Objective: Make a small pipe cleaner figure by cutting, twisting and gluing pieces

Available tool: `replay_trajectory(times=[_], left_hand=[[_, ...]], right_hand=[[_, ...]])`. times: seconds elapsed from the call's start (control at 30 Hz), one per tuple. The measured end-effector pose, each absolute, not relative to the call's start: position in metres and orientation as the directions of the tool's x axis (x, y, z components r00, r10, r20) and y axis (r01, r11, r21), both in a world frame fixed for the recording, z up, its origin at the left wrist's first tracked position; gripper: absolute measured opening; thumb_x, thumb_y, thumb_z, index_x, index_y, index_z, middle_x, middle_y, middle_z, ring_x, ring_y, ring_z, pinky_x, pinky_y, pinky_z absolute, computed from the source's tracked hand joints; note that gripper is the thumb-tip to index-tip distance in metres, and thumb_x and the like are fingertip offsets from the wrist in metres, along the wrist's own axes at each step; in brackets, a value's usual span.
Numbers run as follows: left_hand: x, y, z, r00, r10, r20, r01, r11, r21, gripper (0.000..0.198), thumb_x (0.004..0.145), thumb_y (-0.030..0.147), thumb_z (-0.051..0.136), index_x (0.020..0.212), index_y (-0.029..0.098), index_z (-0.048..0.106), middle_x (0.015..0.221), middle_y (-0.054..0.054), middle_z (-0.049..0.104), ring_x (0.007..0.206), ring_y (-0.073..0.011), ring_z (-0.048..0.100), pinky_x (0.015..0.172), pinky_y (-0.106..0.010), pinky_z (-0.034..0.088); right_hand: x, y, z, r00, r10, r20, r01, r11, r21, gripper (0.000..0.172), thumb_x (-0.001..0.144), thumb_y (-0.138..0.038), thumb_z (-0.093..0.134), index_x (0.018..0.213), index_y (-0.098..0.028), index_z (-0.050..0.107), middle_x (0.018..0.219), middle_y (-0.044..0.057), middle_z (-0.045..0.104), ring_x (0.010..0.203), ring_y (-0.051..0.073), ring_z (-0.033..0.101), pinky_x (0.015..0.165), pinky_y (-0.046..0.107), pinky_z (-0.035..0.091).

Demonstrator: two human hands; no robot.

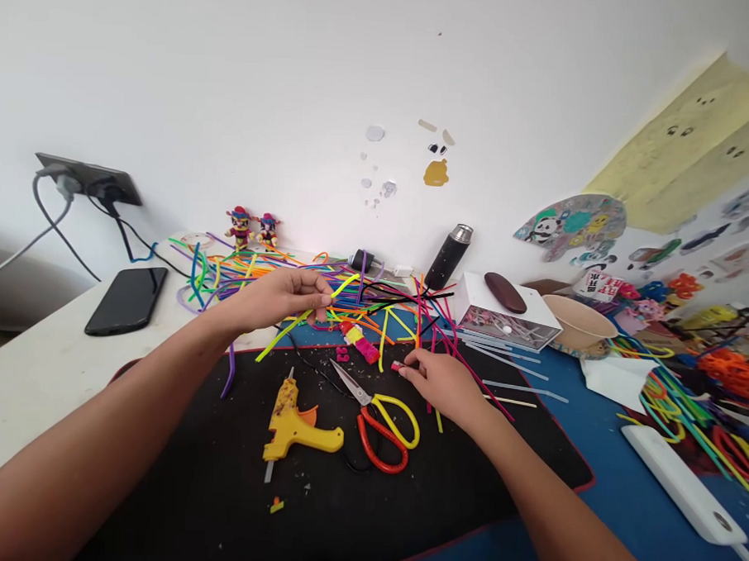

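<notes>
OK so, going by the scissors (363,400) as the landmark: a yellow-green fuzzy stem (348,286) is being held up beyond them and to the left, pinched between thumb and fingers of the left hand (290,297). Just past their yellow handle, a small pinkish-red piece (396,366) is gripped at the fingertips of the right hand (435,382), fingers curled in.

Handling-wise, the stem should be feather-light, soft outside but bendy-stiff like wire, hardly slippery; kinks are probably the main risk, so it's best taken mid-length. The little piece looks light too, easily dropped, and better nipped by its edge.

Writing? Bold red characters are printed on a white sign (603,285), far to the right of the scissors, but can't be read with confidence. No brand can be made out on the glue gun (290,424), left of the scissors, or the black flask (448,256) beyond them.
</notes>
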State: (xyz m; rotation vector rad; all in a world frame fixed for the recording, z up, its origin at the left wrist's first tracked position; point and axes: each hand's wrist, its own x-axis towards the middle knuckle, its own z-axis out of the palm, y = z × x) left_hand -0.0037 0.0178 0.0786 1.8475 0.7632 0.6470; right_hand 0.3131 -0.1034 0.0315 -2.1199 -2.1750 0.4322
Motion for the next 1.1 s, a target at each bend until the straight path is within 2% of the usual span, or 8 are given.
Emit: replay_trajectory(times=[0.1, 0.27, 0.4, 0.53, 0.67, 0.87, 1.0, 1.1], left_hand=[[-0.002, 0.015, 0.080, 0.673, 0.734, 0.084, 0.203, -0.293, 0.934, 0.032, 0.089, 0.050, 0.074, 0.093, 0.019, 0.067, 0.076, -0.002, 0.077, 0.065, -0.0143, 0.065, 0.067, -0.027, 0.049], [-0.001, 0.013, 0.083, 0.678, 0.730, 0.082, 0.196, -0.288, 0.937, 0.034, 0.087, 0.052, 0.075, 0.091, 0.019, 0.066, 0.076, -0.002, 0.077, 0.065, -0.0143, 0.066, 0.067, -0.027, 0.050], [0.000, 0.014, 0.082, 0.682, 0.727, 0.081, 0.189, -0.283, 0.940, 0.036, 0.086, 0.053, 0.077, 0.091, 0.019, 0.067, 0.076, -0.001, 0.077, 0.065, -0.0147, 0.066, 0.067, -0.028, 0.051], [0.004, 0.017, 0.075, 0.700, 0.711, 0.070, 0.174, -0.264, 0.949, 0.037, 0.086, 0.053, 0.077, 0.090, 0.018, 0.068, 0.076, -0.002, 0.077, 0.066, -0.0154, 0.067, 0.068, -0.029, 0.053], [0.005, 0.021, 0.067, 0.700, 0.711, 0.062, 0.150, -0.231, 0.961, 0.035, 0.086, 0.051, 0.078, 0.093, 0.018, 0.067, 0.076, -0.001, 0.078, 0.066, -0.0151, 0.068, 0.070, -0.029, 0.054], [0.002, 0.023, 0.070, 0.659, 0.749, 0.069, 0.163, -0.232, 0.959, 0.035, 0.089, 0.052, 0.076, 0.091, 0.018, 0.069, 0.076, -0.003, 0.076, 0.070, -0.0166, 0.068, 0.074, -0.031, 0.054], [0.001, 0.026, 0.075, 0.629, 0.777, 0.037, 0.166, -0.181, 0.969, 0.039, 0.084, 0.055, 0.080, 0.088, 0.018, 0.068, 0.073, -0.002, 0.074, 0.067, -0.0159, 0.065, 0.069, -0.029, 0.052], [0.002, 0.030, 0.074, 0.616, 0.787, 0.020, 0.149, -0.141, 0.979, 0.040, 0.084, 0.056, 0.081, 0.087, 0.018, 0.068, 0.071, -0.002, 0.073, 0.065, -0.0158, 0.064, 0.067, -0.028, 0.050]], right_hand=[[0.309, -0.100, 0.023, -0.025, 0.988, -0.156, 0.989, 0.001, -0.147, 0.017, 0.101, -0.036, 0.066, 0.109, -0.023, 0.073, 0.090, 0.007, 0.080, 0.086, 0.027, 0.074, 0.064, 0.031, 0.033], [0.303, -0.092, 0.010, -0.014, 0.993, -0.119, 0.988, -0.004, -0.153, 0.013, 0.099, -0.035, 0.067, 0.100, -0.022, 0.069, 0.087, 0.007, 0.077, 0.084, 0.026, 0.072, 0.063, 0.030, 0.030], [0.300, -0.092, 0.006, -0.015, 0.999, -0.047, 0.943, -0.001, -0.332, 0.017, 0.097, -0.038, 0.067, 0.092, -0.023, 0.060, 0.068, -0.002, 0.064, 0.065, 0.019, 0.061, 0.059, 0.029, 0.030], [0.289, -0.091, 0.009, -0.066, 0.998, -0.001, 0.678, 0.044, -0.734, 0.029, 0.094, -0.047, 0.067, 0.084, -0.024, 0.052, 0.055, -0.010, 0.043, 0.051, 0.013, 0.046, 0.056, 0.026, 0.032], [0.266, -0.080, 0.016, -0.177, 0.982, -0.067, 0.368, 0.003, -0.930, 0.039, 0.092, -0.057, 0.069, 0.084, -0.024, 0.051, 0.064, -0.007, 0.055, 0.048, 0.011, 0.050, 0.050, 0.025, 0.038], [0.231, -0.052, 0.020, -0.229, 0.973, -0.029, 0.062, -0.015, -0.998, 0.046, 0.087, -0.065, 0.075, 0.090, -0.021, 0.059, 0.062, -0.005, 0.062, 0.044, 0.011, 0.055, 0.038, 0.022, 0.038], [0.212, -0.038, 0.024, -0.251, 0.966, -0.066, -0.146, -0.105, -0.984, 0.049, 0.084, -0.065, 0.077, 0.092, -0.020, 0.059, 0.071, -0.001, 0.070, 0.052, 0.016, 0.070, 0.036, 0.020, 0.039], [0.203, -0.030, 0.023, -0.257, 0.963, -0.083, -0.235, -0.145, -0.961, 0.049, 0.081, -0.062, 0.081, 0.092, -0.019, 0.059, 0.076, 0.000, 0.072, 0.051, 0.015, 0.071, 0.035, 0.019, 0.039]])
